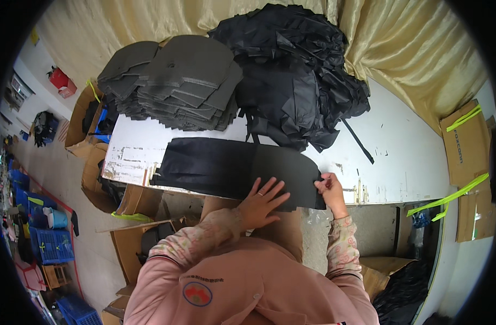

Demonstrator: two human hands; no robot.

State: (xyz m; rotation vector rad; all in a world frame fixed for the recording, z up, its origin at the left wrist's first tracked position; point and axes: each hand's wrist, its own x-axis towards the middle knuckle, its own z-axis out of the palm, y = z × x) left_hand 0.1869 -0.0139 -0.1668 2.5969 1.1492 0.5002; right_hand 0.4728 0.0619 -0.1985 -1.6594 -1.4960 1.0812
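Note:
A long piece of black fabric [207,165] lies along the near edge of the white table. Over its right part is a dark grey foam-like panel [291,170] with a rounded right end; whether it sits on or inside the fabric I cannot tell. My left hand [263,206] rests on the panel's near side, fingers spread, a ring on one of them. At the right end, my right hand [331,192] pinches the black fabric's edge between thumb and fingers.
Behind the work stand stacked dark grey foam panels [188,81] and a large heap of black fabric pieces [296,76]. A black strip [359,142] lies to the right. Cardboard boxes [99,187] flank the table's left side, and flattened cardboard [464,157] with yellow-green straps leans at right.

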